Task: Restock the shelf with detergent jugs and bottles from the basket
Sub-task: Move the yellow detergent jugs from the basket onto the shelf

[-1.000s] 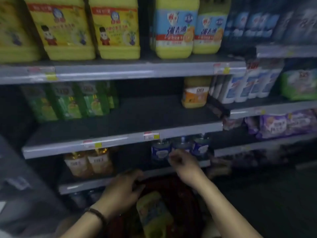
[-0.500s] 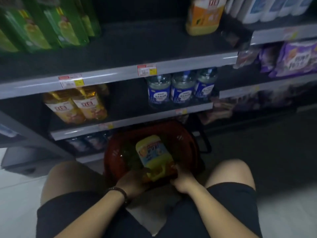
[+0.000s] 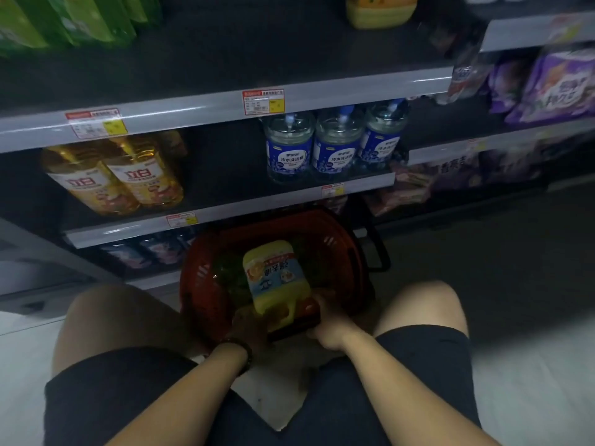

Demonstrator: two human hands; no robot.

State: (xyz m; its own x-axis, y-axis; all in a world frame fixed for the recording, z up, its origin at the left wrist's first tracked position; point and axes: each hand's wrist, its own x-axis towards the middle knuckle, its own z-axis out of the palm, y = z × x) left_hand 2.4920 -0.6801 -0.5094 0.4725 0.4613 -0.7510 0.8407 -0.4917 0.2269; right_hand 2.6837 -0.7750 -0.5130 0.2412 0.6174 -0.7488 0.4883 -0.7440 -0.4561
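A red basket (image 3: 199,284) is observed on the floor against the foot of the shelving, between the knees of a crouching person. A yellow jug (image 3: 273,281) is located inside the basket, lying label up, with its base toward the shelving and its handle end toward the person. The left hand (image 3: 249,326), with a dark band (image 3: 240,347) worn at the wrist, is clenched about the near left end of the jug. The right hand (image 3: 328,323) is set against the jug's near right corner, at the basket's rim; its fingers are hidden, so it cannot be told whether the jug or the rim is grasped. Something green (image 3: 230,275) is noted in the basket left of the jug, too dark to identify. Directly above the basket, three clear bottles with blue labels (image 3: 336,149) are stood side by side on the lower shelf (image 3: 225,217), well apart from two amber bottles (image 3: 128,175) at its left. The shelf above (image 3: 225,59) is bare at its middle, with green bottles (image 3: 64,20) at the left and an orange-and-yellow jug (image 3: 380,11) at the right. Purple packs (image 3: 553,88) are recorded in the bay to the right.
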